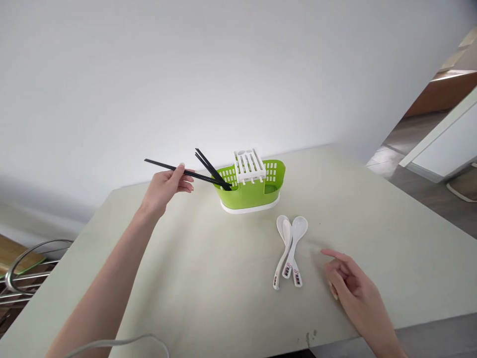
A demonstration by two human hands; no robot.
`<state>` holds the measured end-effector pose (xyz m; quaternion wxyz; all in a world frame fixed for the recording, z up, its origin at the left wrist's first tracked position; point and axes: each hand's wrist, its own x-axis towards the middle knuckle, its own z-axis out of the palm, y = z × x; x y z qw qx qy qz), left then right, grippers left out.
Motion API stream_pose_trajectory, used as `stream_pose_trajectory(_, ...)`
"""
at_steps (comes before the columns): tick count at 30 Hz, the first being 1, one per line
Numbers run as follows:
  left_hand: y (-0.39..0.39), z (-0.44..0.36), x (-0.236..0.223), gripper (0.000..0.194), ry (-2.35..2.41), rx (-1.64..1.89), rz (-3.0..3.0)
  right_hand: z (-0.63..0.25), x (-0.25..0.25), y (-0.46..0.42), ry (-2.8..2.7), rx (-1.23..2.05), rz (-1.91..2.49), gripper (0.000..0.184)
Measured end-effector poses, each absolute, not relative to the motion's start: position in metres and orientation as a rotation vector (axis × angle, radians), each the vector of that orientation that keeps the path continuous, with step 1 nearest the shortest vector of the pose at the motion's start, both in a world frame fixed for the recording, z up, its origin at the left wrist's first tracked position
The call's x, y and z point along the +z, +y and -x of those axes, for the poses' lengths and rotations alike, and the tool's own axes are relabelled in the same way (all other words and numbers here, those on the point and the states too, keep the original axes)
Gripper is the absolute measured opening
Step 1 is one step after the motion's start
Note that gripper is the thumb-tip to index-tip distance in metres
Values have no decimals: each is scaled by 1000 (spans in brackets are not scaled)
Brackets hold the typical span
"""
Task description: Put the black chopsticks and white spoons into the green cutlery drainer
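Note:
My left hand (166,185) pinches black chopsticks (203,177), which slant down to the right with their far ends inside the left compartment of a green cutlery holder (244,198). Whether it is one stick or a pair in my fingers, I cannot tell. More black chopsticks (207,166) lean out of that same compartment toward the left. A white slotted piece (249,166) with small hooks sits over the holder's middle. To the front right, three white spoons (299,228) lie crossed in a pile. My right hand (352,286) hovers or rests beside them, index finger stretched, other fingers loosely curled, holding nothing.
The pale tabletop (208,278) meets a white wall (238,74) behind the holder. A grey cable (119,342) crosses the near left. Beyond the table's left edge stands a metal rack (26,283). A white panel (447,139) stands on the floor at the right.

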<state>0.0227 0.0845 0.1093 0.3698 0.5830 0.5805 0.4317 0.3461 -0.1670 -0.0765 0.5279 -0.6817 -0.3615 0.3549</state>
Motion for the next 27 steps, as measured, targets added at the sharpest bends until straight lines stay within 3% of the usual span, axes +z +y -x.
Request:
stream_pose_trajectory(5,101,-38,121,47,1708,823,-1626,-354,-85,-167,-957,900,1613,45)
stream_pose_trajectory(12,119,-52,105,46,1794,634,-1806,-356,-85,-166,-1063,922,1618,43)
stream_pose_trajectory(23,121,-68,88,31,1936,626,-2035,-348,-73,-166,-1064,855,1599,44)
stream_pose_trajectory(27,117,-68,77,33,1891,694,-2060,-347,-70,-166,-1052,850,1607,44)
